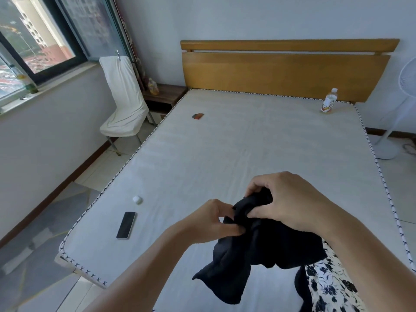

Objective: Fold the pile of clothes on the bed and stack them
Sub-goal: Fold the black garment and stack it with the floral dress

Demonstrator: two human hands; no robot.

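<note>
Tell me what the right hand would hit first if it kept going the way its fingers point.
The right hand points left, toward the left hand, with the dark garment bunched between them. It would likely press through that cloth into the left hand, though depth is unclear.

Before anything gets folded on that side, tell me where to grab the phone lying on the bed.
Take the phone by its two long edges, coming from above at its near short end. It lies flat, screen up, on the mattress, near the left edge, with bare sheet all round it, so only the thin sides offer a pinch.
</note>
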